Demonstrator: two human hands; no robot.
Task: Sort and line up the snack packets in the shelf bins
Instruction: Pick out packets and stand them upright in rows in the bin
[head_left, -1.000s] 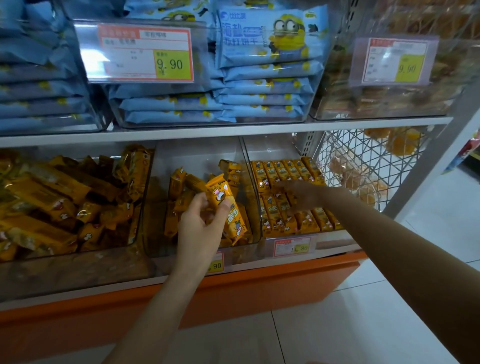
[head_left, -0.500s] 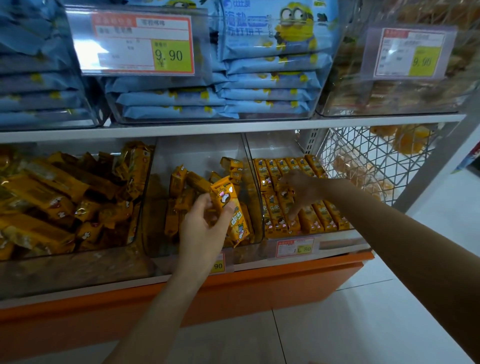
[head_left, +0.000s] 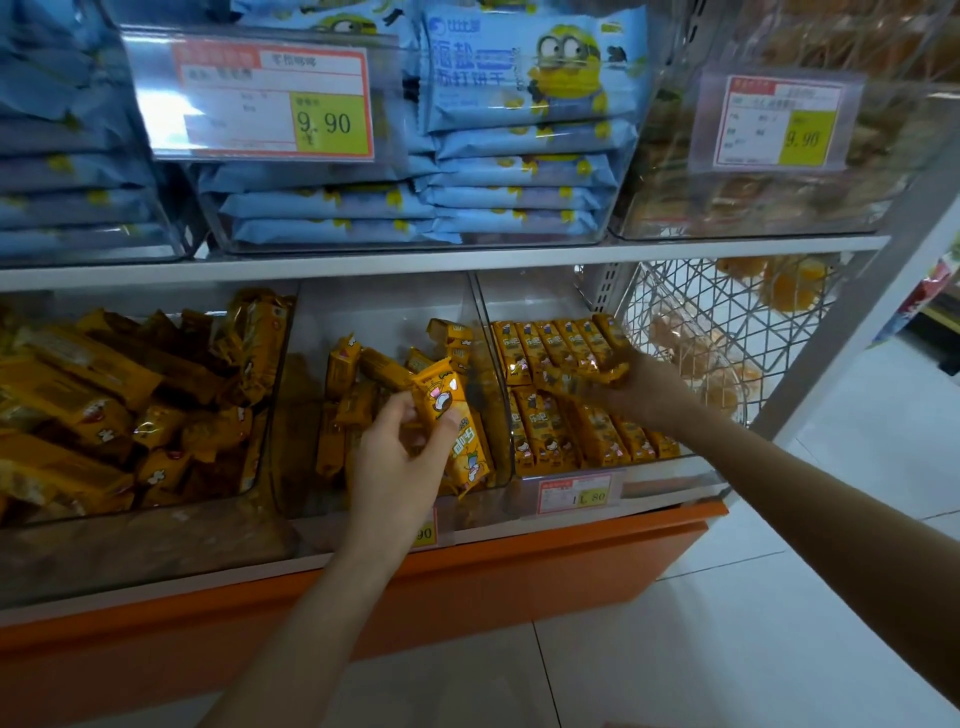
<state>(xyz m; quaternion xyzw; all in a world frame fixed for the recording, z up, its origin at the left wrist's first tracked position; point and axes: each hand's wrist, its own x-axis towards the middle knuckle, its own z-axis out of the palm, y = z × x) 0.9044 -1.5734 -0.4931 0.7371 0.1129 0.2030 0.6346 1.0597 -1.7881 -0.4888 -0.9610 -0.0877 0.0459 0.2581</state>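
Note:
My left hand (head_left: 400, 457) grips a small stack of orange snack packets (head_left: 457, 431) in front of the middle clear bin (head_left: 291, 415), where other orange packets lie jumbled. My right hand (head_left: 631, 387) reaches into the right clear bin (head_left: 665, 470) and holds one orange packet (head_left: 582, 376), blurred, above two neat rows of the same packets (head_left: 566, 343). A left bin holds larger orange packets (head_left: 104, 405) in a loose heap.
The upper shelf carries clear bins of stacked blue biscuit packs (head_left: 519, 176) with price tags (head_left: 275, 101). A white wire basket (head_left: 717, 332) with round yellow goods stands right of the right bin. An orange base panel (head_left: 519, 566) runs below, over a white tiled floor.
My right hand has lifted a packet off the rows in the right bin and drawn it toward the right. My left hand holds its stack in much the same place.

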